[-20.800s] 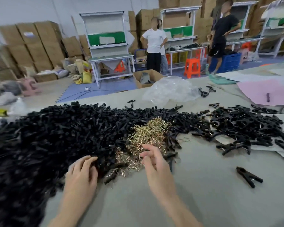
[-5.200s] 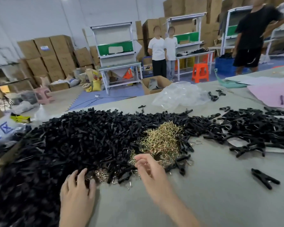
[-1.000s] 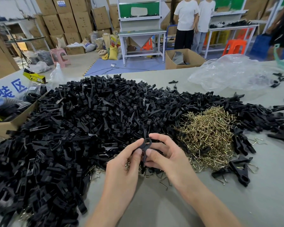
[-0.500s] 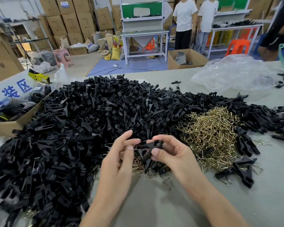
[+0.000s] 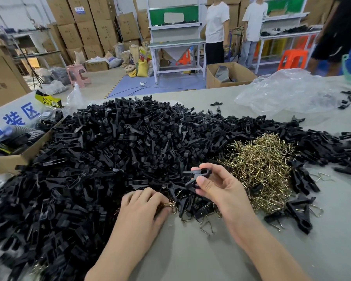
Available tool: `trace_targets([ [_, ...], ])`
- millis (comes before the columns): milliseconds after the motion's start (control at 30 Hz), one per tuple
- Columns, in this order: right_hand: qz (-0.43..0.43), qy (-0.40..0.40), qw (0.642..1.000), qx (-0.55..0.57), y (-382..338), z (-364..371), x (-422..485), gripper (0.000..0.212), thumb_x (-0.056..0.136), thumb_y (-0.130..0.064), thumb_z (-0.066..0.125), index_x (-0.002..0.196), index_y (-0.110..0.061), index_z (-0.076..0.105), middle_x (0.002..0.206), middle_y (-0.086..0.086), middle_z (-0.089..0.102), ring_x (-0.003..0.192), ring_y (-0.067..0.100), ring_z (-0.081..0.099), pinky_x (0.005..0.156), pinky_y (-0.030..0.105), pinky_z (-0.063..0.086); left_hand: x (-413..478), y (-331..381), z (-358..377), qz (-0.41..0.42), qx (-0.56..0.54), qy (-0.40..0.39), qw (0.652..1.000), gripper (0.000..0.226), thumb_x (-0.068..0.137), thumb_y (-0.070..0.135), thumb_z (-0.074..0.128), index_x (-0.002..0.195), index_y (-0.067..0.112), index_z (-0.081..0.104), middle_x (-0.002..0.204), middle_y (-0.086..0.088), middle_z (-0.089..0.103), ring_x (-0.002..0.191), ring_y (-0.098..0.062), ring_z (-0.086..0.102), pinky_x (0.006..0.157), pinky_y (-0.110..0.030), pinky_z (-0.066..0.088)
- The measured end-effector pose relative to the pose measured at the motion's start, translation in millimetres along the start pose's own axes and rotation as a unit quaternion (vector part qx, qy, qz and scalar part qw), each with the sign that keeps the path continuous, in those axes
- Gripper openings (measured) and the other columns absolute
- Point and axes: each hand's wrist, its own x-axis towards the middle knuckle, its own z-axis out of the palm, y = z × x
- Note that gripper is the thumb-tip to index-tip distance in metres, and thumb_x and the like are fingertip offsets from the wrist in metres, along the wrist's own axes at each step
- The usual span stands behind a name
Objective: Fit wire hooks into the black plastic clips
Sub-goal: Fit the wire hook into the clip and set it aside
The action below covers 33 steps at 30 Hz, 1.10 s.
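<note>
Pinching black clip [image 5: 200,173] in right hand [image 5: 219,189] fingers [image 5: 221,171], left hand [image 5: 144,209] at wire hook [image 5: 169,204]

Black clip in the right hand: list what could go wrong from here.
1. The right hand pinches the black clip by fingertips only, above the clip pile. If the grip slips, the clip would likely be lost among identical parts.
2. The left hand fingers a wire hook that lies tangled with clips and other hooks. It may snag, or drag up several at once.
</note>
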Motion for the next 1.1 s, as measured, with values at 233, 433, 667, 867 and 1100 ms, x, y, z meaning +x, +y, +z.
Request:
trace_targets([
  [233,0.002,0.000,1.000,0.005,1.7,-1.5,1.7,0.024,0.089,-0.010,0.070,0.110,-0.021,0.070,0.112,-0.003,0.076,0.103,0.017,0.072,0.080,0.023,0.058,0.3,-1.3,-1.3,-0.006,-0.086,0.095,0.992,0.014,0.100,0.036,0.051,0.102,0.038,0.064,0.096,0.029,0.062,0.093,0.005,0.057,0.095,-0.026,0.037],
  [433,0.000,-0.044,0.999,0.028,4.2,-0.8,2.5,0.024,0.081,-0.021,0.072,0.103,-0.031,0.074,0.118,0.000,0.074,0.109,0.019,0.071,0.085,0.024,0.057,1.9,10.9,-8.1,-0.080,-0.297,0.125,0.943,0.024,0.094,0.040,0.053,0.108,0.037,0.072,0.103,0.024,0.068,0.099,0.003,0.064,0.079,-0.007,0.044],
  [667,0.006,-0.079,0.993,0.085,11.2,2.6,3.2,0.028,0.088,-0.018,0.063,0.112,-0.026,0.072,0.121,0.006,0.072,0.114,0.022,0.069,0.090,0.024,0.055,1.1,29.8,-13.5,-0.190,-0.523,0.046,0.829,0.020,0.094,0.024,0.063,0.097,0.033,0.080,0.073,-0.001,0.071,0.066,-0.008,0.065,0.063,-0.014,0.050],
  [867,0.046,-0.099,0.982,0.157,12.9,5.7,3.1,0.030,0.090,-0.012,0.058,0.113,-0.019,0.075,0.120,0.014,0.071,0.106,0.025,0.070,0.089,0.029,0.056,1.0,38.1,-16.3,-0.192,-0.632,-0.049,0.749,0.028,0.078,0.033,0.066,0.092,0.013,0.080,0.078,-0.005,0.069,0.068,-0.014,0.062,0.066,-0.023,0.055],
  [1100,0.080,-0.146,0.973,0.161,12.8,6.3,-0.9,0.035,0.093,-0.011,0.055,0.123,-0.016,0.070,0.121,0.015,0.069,0.105,0.025,0.068,0.093,0.031,0.055,1.3,43.7,-15.4,-0.220,-0.697,-0.066,0.679,0.021,0.075,0.022,0.067,0.082,0.006,0.080,0.075,-0.011,0.067,0.061,-0.015,0.060,0.058,-0.024,0.053],
])
